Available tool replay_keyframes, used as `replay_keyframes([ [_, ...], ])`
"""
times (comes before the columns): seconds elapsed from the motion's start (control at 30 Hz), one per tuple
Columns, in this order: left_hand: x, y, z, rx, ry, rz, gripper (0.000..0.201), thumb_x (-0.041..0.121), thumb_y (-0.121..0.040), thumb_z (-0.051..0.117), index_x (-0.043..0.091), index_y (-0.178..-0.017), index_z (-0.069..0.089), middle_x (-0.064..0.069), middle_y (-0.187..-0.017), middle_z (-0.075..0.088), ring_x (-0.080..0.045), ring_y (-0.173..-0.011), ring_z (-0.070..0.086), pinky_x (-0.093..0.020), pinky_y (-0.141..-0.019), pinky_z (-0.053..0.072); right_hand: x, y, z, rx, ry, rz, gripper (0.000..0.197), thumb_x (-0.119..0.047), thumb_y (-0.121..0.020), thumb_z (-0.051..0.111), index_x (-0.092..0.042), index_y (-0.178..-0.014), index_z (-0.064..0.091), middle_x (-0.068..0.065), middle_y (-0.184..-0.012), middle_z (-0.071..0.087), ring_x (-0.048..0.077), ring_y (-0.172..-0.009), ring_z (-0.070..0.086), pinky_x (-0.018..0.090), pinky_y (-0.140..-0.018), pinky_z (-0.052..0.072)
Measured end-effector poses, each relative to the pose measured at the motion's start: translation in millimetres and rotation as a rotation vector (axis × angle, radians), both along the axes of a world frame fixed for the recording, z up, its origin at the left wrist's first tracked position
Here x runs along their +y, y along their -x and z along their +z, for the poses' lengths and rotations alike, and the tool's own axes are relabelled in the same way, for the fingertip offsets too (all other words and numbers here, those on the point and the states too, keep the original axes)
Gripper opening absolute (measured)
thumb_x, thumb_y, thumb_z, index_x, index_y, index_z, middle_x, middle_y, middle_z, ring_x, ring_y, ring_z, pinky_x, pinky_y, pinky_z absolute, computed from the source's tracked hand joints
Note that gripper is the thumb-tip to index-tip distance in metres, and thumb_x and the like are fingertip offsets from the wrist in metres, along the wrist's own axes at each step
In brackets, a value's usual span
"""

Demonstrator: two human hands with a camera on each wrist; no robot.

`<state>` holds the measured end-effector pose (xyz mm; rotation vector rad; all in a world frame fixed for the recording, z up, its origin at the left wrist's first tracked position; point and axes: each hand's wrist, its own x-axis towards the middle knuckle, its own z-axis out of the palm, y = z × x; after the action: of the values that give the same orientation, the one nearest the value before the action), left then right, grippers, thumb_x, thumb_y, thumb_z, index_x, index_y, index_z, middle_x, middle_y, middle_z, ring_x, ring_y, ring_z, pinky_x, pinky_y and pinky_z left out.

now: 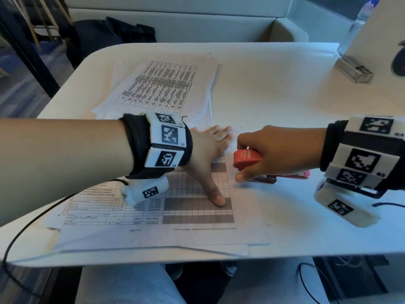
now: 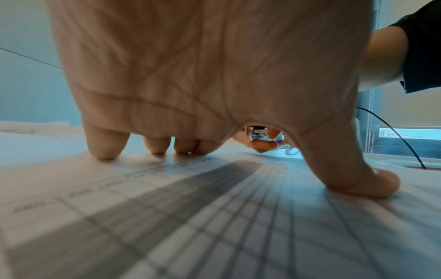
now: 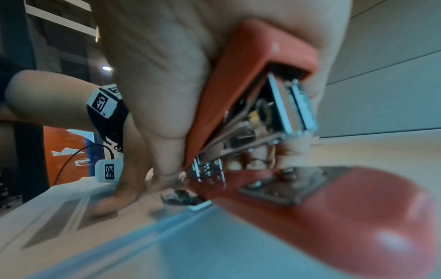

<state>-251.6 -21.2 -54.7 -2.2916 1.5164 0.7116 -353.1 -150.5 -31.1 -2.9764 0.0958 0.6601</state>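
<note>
Pressing the stack of printed sheets [image 1: 197, 234] flat on the tabletop [image 1: 274, 88], the left grip [image 1: 208, 150] lies spread; the right grip [image 1: 278, 152] clamps a red stapler [image 1: 245, 157] at its far right corner, mouth agape, stapling seemingly pending.

The right hand [image 1: 280, 150] covers most of the red stapler [image 1: 245, 159]. The left hand [image 1: 208, 150] hides part of the near sheet [image 1: 197, 234], whose print is too small to read; the far-right bottle [image 1: 362, 17] is cut off

The front sheet [image 1: 247, 216] has "Office of the Mayor" in its footer. Table cells above that footer read "Public Bidding"
</note>
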Motion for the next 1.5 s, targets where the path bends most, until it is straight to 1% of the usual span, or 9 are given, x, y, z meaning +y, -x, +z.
replay_keyframes([
  [0.2,2,1,-1,-0.02,0.012,0.008,0.142,0.077,-0.056,0.069,0.018,-0.15,-0.02,0.004,-0.156,-0.029,-0.013,-0.145,-0.021,-0.046,-0.118,-0.003,-6,3,1,-0.128,0.001,-0.002,0.039,-0.056,-0.08,0.066,-0.027,-0.103,0.053,-0.009,-0.077,0.061,0.004,-0.069,0.054,0.024,-0.063,0.045],
  [0.33,5,10,3,-0.087,0.025,-0.021,0.133,0.079,-0.058,0.065,0.014,-0.154,-0.001,-0.001,-0.161,-0.01,-0.019,-0.149,-0.002,-0.045,-0.12,0.015,-7,5,-2,-0.118,0.087,0.04,0.039,-0.056,-0.081,0.064,-0.024,-0.104,0.057,-0.006,-0.091,0.058,0.014,-0.082,0.055,0.031,-0.074,0.048],
  [0.43,11,20,6,-0.153,0.132,-0.08,0.099,0.081,-0.057,0.063,0.017,-0.131,0.048,-0.001,-0.139,0.04,-0.023,-0.124,0.043,-0.042,-0.099,0.044,-5,8,-2,-0.098,0.109,0.047,0.052,-0.066,-0.076,0.062,-0.025,-0.107,0.056,-0.006,-0.097,0.054,0.016,-0.086,0.055,0.033,-0.08,0.049],
  [0.5,14,28,8,-0.159,0.213,-0.096,0.074,0.075,-0.062,0.066,0.021,-0.113,0.059,0.004,-0.12,0.05,-0.019,-0.107,0.05,-0.038,-0.086,0.048,-3,11,-2,-0.089,0.128,0.072,0.061,-0.073,-0.07,0.061,-0.027,-0.109,0.054,-0.008,-0.098,0.053,0.015,-0.086,0.054,0.032,-0.078,0.049],
  [0.57,16,35,9,-0.144,0.267,-0.089,0.05,0.059,-0.075,0.068,0.022,-0.108,0.063,0.004,-0.112,0.053,-0.019,-0.103,0.052,-0.033,-0.079,0.047,-2,13,-2,-0.08,0.162,0.098,0.063,-0.076,-0.068,0.06,-0.029,-0.11,0.053,-0.009,-0.1,0.052,0.013,-0.084,0.053,0.027,-0.073,0.046],
  [0.67,14,40,6,-0.102,0.356,-0.034,0.023,0.034,-0.086,0.065,0.023,-0.106,0.069,0.003,-0.106,0.061,-0.02,-0.102,0.056,-0.03,-0.076,0.045,-1,14,-2,-0.083,0.195,0.116,0.063,-0.076,-0.069,0.06,-0.029,-0.111,0.052,-0.008,-0.101,0.051,0.015,-0.083,0.053,0.026,-0.069,0.042],
  [0.77,13,41,5,-0.077,0.371,0.028,0.016,0.023,-0.088,0.06,0.026,-0.099,0.072,0.005,-0.101,0.066,-0.02,-0.098,0.059,-0.029,-0.075,0.045,0,14,-2,-0.082,0.22,0.124,0.064,-0.076,-0.069,0.059,-0.028,-0.112,0.051,-0.008,-0.101,0.051,0.016,-0.083,0.053,0.026,-0.069,0.042],
  [0.93,12,43,9,-0.066,0.39,0.056,0.015,0.024,-0.089,0.061,0.026,-0.096,0.073,0.008,-0.099,0.068,-0.017,-0.098,0.059,-0.03,-0.077,0.047,2,15,-2,-0.089,0.238,0.132,0.064,-0.075,-0.071,0.059,-0.027,-0.114,0.051,-0.008,-0.1,0.05,0.017,-0.084,0.054,0.031,-0.076,0.049],
  [1.5,14,42,9,-0.046,0.396,0.053,0.015,0.027,-0.088,0.063,0.026,-0.1,0.07,0.009,-0.092,0.067,-0.016,-0.093,0.062,-0.029,-0.076,0.05,4,9,-1,-0.08,0.302,0.164,0.067,-0.075,-0.07,0.06,-0.025,-0.115,0.054,-0.007,-0.102,0.057,0.015,-0.084,0.055,0.027,-0.074,0.045],
])
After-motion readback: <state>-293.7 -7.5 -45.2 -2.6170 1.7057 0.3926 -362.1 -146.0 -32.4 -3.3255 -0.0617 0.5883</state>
